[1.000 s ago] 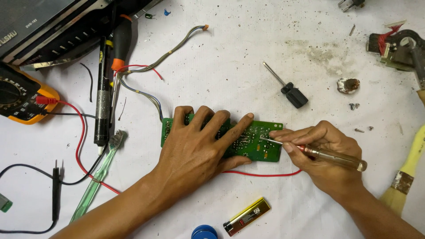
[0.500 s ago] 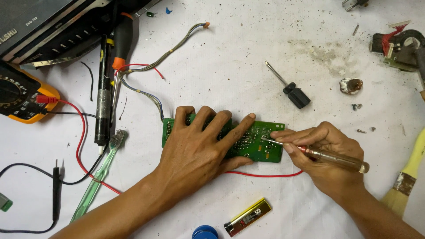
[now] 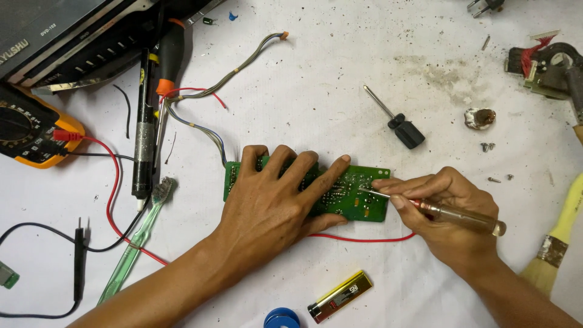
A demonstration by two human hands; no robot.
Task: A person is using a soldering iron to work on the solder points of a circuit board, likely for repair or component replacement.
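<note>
White work surface (image 3: 316,79) carries all items. Left hand (image 3: 273,203) lies flat, fingers spread, pressing green circuit board (image 3: 364,203) at centre. Right hand (image 3: 452,209) pinches amber-handled screwdriver (image 3: 449,212), tip touching the board. Black screwdriver (image 3: 401,124) lies beyond; yellow lighter (image 3: 340,296) lies nearer.

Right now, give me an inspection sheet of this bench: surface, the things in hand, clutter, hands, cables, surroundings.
Surface: white table, smudged grey near the upper right.
Job's things: green circuit board lying flat; amber-handled screwdriver, tip on the board.
Clutter: black screwdriver, green toothbrush, yellow lighter, paintbrush, loose screws.
Hands: left hand pressing the board down; right hand gripping the amber screwdriver.
Cables: red wire under the board; grey wire bundle.
Surroundings: yellow multimeter, black device at upper left.
</note>
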